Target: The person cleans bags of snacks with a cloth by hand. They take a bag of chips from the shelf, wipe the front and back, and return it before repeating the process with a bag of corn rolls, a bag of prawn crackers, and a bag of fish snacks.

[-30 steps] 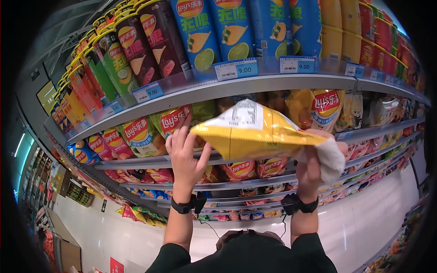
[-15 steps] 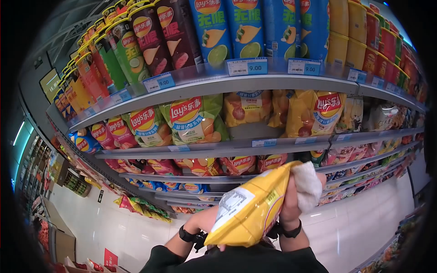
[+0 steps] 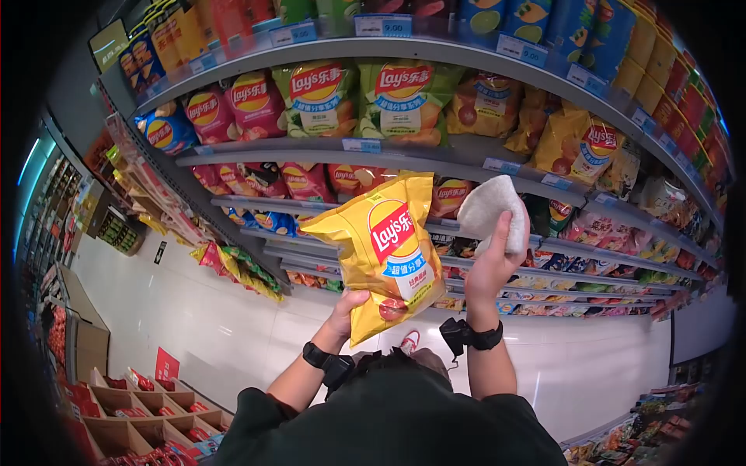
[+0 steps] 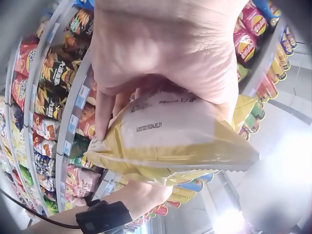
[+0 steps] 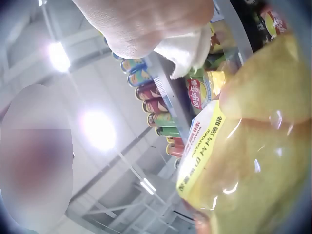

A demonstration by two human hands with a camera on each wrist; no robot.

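Nearest the head camera is the person's dark top point(image 3: 396, 419), with both forearms raised from it, each wearing a black wrist strap. The left hand point(image 3: 347, 309) grips the lower edge of a yellow Lay's chip bag point(image 3: 386, 252), fingers curled round the bottom seam; the left wrist view shows the same hold from behind, the fingers point(image 4: 105, 109) wrapped over the bag's point(image 4: 170, 141) white printed back panel. The bag stands upright in the air in front of the shelves, its front facing the camera, not touching any shelf. Just to its right, the right hand point(image 3: 497, 260) is closed around a white cloth point(image 3: 486, 210), thumb pressed along the cloth's side, held level with the bag's upper half and slightly apart from it. In the right wrist view the cloth point(image 5: 187, 51) shows under the hand with the bag point(image 5: 253, 146) close beside it.

Behind them run long grey shelves point(image 3: 435, 151) with blue price tags point(image 3: 361, 145) on their front edges. Green Lay's bags point(image 3: 318, 93) and red bags point(image 3: 252, 101) fill the shelf above the held bag, yellow bags point(image 3: 579, 144) toward its right end. Further down, the white floor point(image 3: 194, 311) stretches left past cardboard trays point(image 3: 124, 419) of packets.
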